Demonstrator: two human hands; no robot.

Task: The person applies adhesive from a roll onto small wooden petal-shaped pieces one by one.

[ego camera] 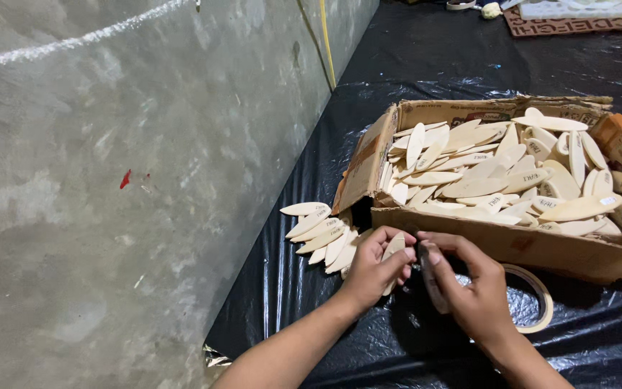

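Biggest thing here is the grey concrete floor (109, 180) filling everything from 7 to 11 o'clock, with a black plastic sheet (426, 65) spread over the rest, its edge running diagonally from 12 down to 7. On the sheet at 2 to 3 o'clock sits a torn cardboard box (534, 248) heaped with pale wooden biscuits (484, 180), its left flap folded out, probably for easy reach. A small loose pile of biscuits (318, 234) lies just outside that flap at 9 o'clock of the hands. A roll of tape (538, 295) lies flat, touching the box's near wall. The left hand (372, 270) is clenched around one wooden biscuit (395, 248), thumb on top. The right hand (469, 288) pinches a dark strip (430, 281), can't tell what, right against it. Open sheet below the hands, box wall tight above.
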